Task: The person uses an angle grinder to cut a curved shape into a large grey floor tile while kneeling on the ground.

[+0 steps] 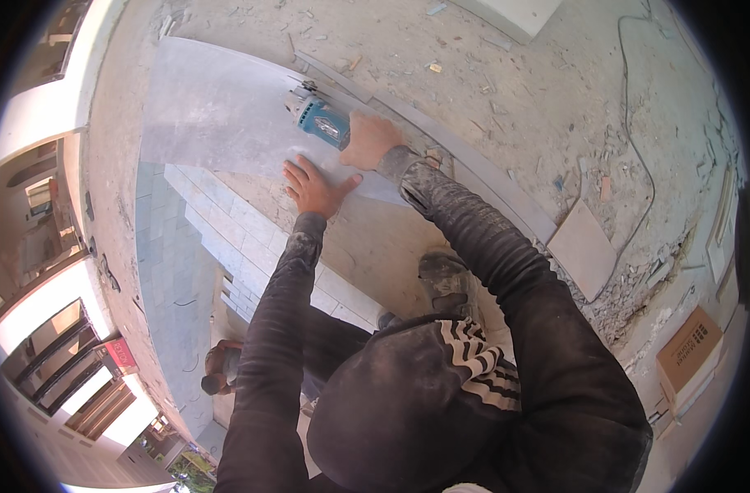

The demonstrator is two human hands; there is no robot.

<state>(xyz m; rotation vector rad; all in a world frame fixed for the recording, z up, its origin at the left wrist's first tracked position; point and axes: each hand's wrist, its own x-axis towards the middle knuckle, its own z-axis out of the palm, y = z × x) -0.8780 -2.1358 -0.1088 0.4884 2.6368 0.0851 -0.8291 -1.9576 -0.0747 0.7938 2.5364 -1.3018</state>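
My right hand (372, 141) is wrapped round the body of a teal and grey angle grinder (322, 123). The grinder's head sits over a large thin grey slab (207, 103), close to its far right edge; the disc is hard to make out. My left hand (314, 189) lies on the slab's near edge, fingers spread, just below the tool. Along the slab's right side runs a long narrow grey strip (482, 172), its outer edge bordering the rubble.
Stone chips and dust litter the floor. A cable (624, 107) winds down the right side past a square beige tile (584, 249). At far right stands a cardboard box (690, 352). Laid grey tiles (174, 246) spread at left, where another person (220, 367) crouches. My boot (443, 281) is near the slab.
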